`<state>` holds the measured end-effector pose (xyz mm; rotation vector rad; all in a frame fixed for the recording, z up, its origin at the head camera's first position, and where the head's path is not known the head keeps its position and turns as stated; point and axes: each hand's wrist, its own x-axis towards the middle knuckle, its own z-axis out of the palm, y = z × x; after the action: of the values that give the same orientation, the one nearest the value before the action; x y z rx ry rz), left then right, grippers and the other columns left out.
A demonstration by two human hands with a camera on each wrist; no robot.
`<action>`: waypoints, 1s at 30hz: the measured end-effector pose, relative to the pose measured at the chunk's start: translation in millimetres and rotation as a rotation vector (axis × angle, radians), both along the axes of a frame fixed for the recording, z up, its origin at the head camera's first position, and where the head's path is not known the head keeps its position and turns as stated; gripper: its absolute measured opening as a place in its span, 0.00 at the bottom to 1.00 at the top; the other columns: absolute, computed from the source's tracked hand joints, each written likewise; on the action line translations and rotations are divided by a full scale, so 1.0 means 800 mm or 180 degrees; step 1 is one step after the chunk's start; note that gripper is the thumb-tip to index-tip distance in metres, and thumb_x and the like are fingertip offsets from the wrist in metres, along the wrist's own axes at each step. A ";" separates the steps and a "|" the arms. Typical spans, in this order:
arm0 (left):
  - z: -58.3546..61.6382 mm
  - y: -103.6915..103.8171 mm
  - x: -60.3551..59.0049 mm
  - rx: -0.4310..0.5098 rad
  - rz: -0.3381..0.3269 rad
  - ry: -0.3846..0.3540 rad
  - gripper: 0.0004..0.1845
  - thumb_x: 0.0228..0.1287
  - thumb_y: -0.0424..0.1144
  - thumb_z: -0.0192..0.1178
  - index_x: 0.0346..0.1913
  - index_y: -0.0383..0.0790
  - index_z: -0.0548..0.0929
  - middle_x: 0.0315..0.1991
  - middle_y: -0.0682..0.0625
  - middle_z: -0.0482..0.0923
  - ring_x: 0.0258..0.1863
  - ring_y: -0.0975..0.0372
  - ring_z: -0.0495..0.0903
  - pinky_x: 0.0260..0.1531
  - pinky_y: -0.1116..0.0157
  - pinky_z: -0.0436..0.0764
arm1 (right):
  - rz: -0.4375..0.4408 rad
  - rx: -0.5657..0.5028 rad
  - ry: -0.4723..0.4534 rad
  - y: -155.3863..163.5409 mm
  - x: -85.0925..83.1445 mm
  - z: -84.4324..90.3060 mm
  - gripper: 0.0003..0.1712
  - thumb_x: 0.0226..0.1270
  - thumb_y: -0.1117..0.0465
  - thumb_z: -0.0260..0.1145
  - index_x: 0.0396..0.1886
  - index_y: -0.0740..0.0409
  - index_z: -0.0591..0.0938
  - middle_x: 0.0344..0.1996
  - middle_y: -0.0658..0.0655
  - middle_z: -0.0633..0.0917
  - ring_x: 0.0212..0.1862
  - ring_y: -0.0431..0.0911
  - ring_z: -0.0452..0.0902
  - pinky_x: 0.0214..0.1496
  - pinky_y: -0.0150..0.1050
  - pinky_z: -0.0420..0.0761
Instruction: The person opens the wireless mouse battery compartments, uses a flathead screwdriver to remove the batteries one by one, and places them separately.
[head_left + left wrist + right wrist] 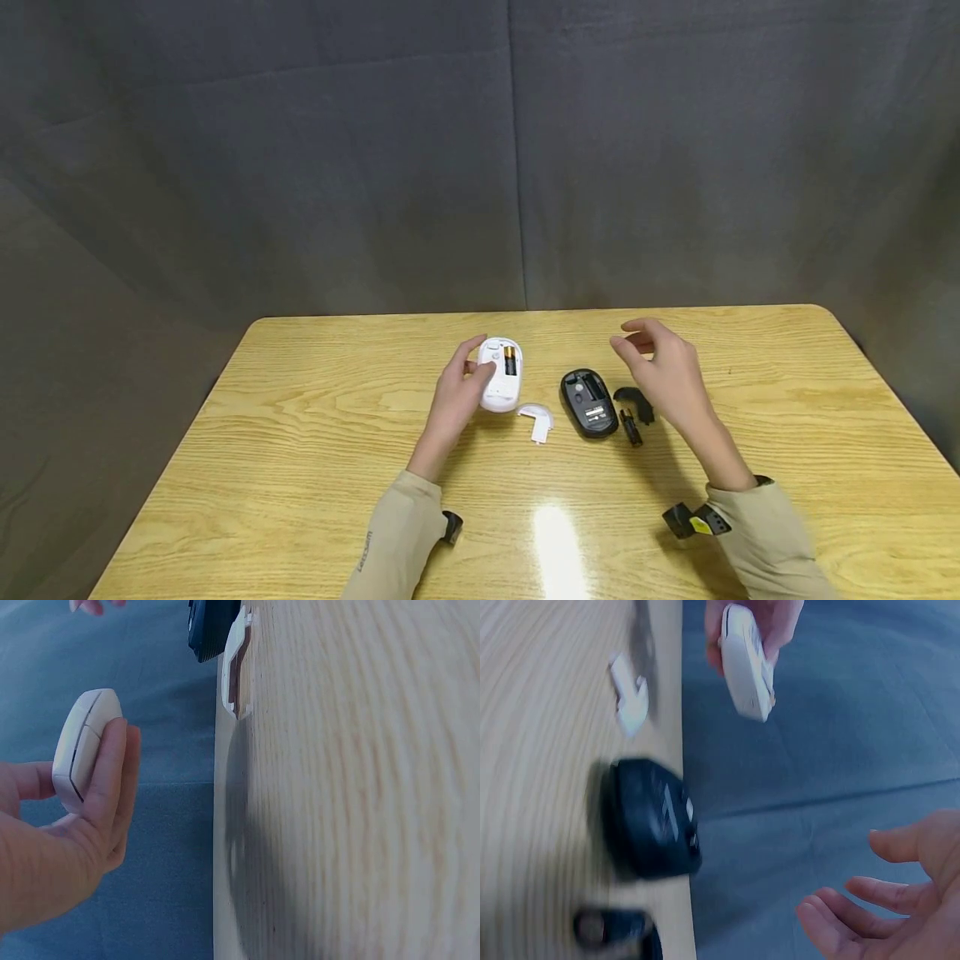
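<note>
My left hand [456, 392] grips a white computer mouse [500, 390] by its side, thumb across the underside, held above the table. Its underside faces up, and a black and copper battery [511, 361] sits in the uncovered compartment. In the left wrist view the fingers lie along the shell of the white mouse [84, 746]. My right hand [670, 371] is raised to the right with loosely bent fingers, nothing between them; the right wrist view shows thumb and fingers apart. Below it, a black mouse [588, 403] lies underside up with its battery slot uncovered.
On the wooden table [315, 467], a white battery cover [540, 423] lies between the two mice. Right of the black mouse are a loose black battery [631, 428] and a curved black cover [635, 401]. A dark grey curtain [375, 183] hangs behind the table's far edge.
</note>
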<state>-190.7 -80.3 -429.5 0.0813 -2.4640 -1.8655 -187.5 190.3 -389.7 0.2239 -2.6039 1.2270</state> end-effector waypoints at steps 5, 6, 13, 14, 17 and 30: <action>0.003 -0.001 0.000 -0.0090 -0.0042 0.0066 0.26 0.72 0.37 0.57 0.71 0.44 0.77 0.38 0.45 0.76 0.35 0.60 0.71 0.30 0.67 0.72 | 0.0157 -0.0143 -0.0103 -0.024 -0.004 0.002 0.21 0.78 0.56 0.64 0.59 0.67 0.81 0.47 0.69 0.87 0.52 0.63 0.83 0.51 0.59 0.81; 0.003 -0.001 0.000 -0.0089 -0.0043 0.0071 0.25 0.71 0.37 0.58 0.71 0.44 0.78 0.38 0.45 0.76 0.35 0.60 0.71 0.30 0.67 0.72 | 0.0197 -0.0181 -0.0141 -0.028 -0.006 0.001 0.21 0.78 0.56 0.64 0.60 0.67 0.81 0.47 0.69 0.87 0.52 0.62 0.82 0.51 0.58 0.81; 0.004 -0.001 0.000 -0.0042 -0.0017 0.0073 0.24 0.70 0.39 0.59 0.68 0.45 0.80 0.35 0.46 0.76 0.30 0.60 0.72 0.28 0.67 0.72 | 0.0507 -0.0469 -0.0327 -0.055 -0.016 -0.006 0.21 0.74 0.60 0.68 0.63 0.62 0.80 0.51 0.67 0.86 0.54 0.62 0.83 0.52 0.56 0.83; 0.004 0.000 0.000 -0.0030 -0.0014 0.0067 0.24 0.70 0.39 0.59 0.68 0.45 0.80 0.35 0.46 0.77 0.29 0.61 0.72 0.28 0.67 0.72 | 0.0549 -0.0504 -0.0334 -0.059 -0.017 -0.007 0.22 0.74 0.60 0.68 0.63 0.62 0.80 0.51 0.67 0.86 0.54 0.62 0.83 0.52 0.57 0.83; 0.005 0.000 0.000 0.0033 -0.0021 0.0030 0.24 0.70 0.39 0.59 0.68 0.45 0.81 0.35 0.45 0.80 0.29 0.61 0.74 0.29 0.65 0.75 | 0.0663 -0.0573 -0.0374 -0.070 -0.018 -0.011 0.22 0.72 0.62 0.69 0.64 0.62 0.81 0.53 0.68 0.85 0.54 0.62 0.84 0.53 0.57 0.84; 0.009 0.003 0.003 0.0340 -0.0227 -0.0051 0.22 0.72 0.37 0.59 0.68 0.42 0.79 0.33 0.45 0.84 0.24 0.63 0.78 0.26 0.64 0.79 | 0.1009 -0.1031 -0.0527 -0.104 -0.019 -0.032 0.21 0.70 0.65 0.70 0.62 0.63 0.83 0.59 0.66 0.83 0.55 0.63 0.84 0.54 0.55 0.84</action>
<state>-188.1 -78.0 -422.6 0.0127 -2.4070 -2.0325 -202.5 106.9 -415.5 0.5046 -2.5178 1.8237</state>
